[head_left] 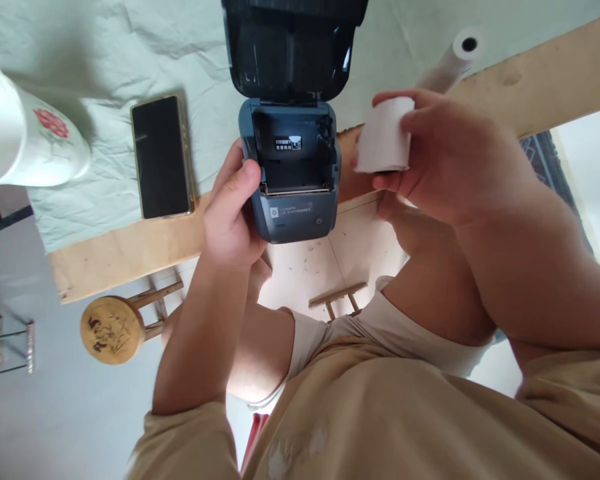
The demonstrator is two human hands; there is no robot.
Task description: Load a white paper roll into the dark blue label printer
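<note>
A dark phone (161, 157), a flowered white vessel (27, 137), perhaps a mug, and a wooden stool (113, 329).

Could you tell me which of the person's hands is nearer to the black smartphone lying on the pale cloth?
Left. The left hand grips the dark blue printer just right of the black smartphone; the right hand holds a white paper roll beyond the printer.

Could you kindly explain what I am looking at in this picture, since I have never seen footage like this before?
This comes from a camera worn on a person's head, looking down at their own hands. The left hand steadies a small dark printer, whose lid stands open over an empty paper bay. The right hand holds a white paper roll beside it. On the pale cloth lie a black phone, another paper roll and, at the left edge, a white flowered vessel.
</note>
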